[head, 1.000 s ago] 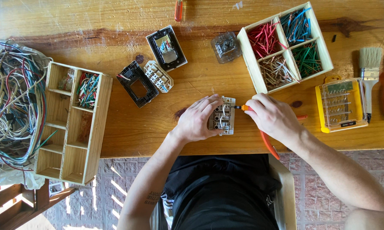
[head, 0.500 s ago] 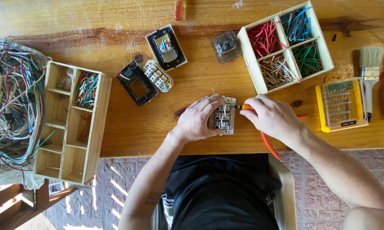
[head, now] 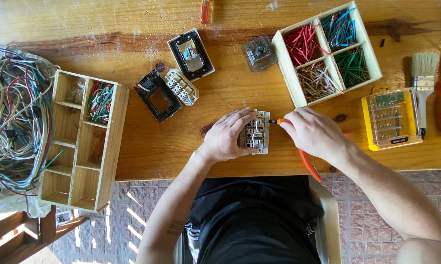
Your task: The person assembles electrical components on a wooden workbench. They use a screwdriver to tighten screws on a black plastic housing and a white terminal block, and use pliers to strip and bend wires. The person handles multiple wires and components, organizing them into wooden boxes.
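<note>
My left hand (head: 226,136) grips a small beige switch module (head: 256,133) with grey terminals, pressing it onto the wooden table (head: 181,146) near the front edge. My right hand (head: 314,132) is closed around an orange-handled screwdriver (head: 279,121), whose tip points left into the module's upper right side. Most of the screwdriver is hidden inside the fist. An orange tool handle (head: 308,165) lies under my right wrist.
A wooden box of sorted coloured wire pieces (head: 328,51) sits back right, with a yellow bit case (head: 392,118), brush (head: 422,80) and tool handles at far right. Dismantled switch parts (head: 169,88) lie mid-left, a wooden tray (head: 83,142) and tangled wire pile (head: 12,112) at left.
My right hand has shifted slightly left, bringing the screwdriver tip closer against the module. The left hand and module have stayed in place.
</note>
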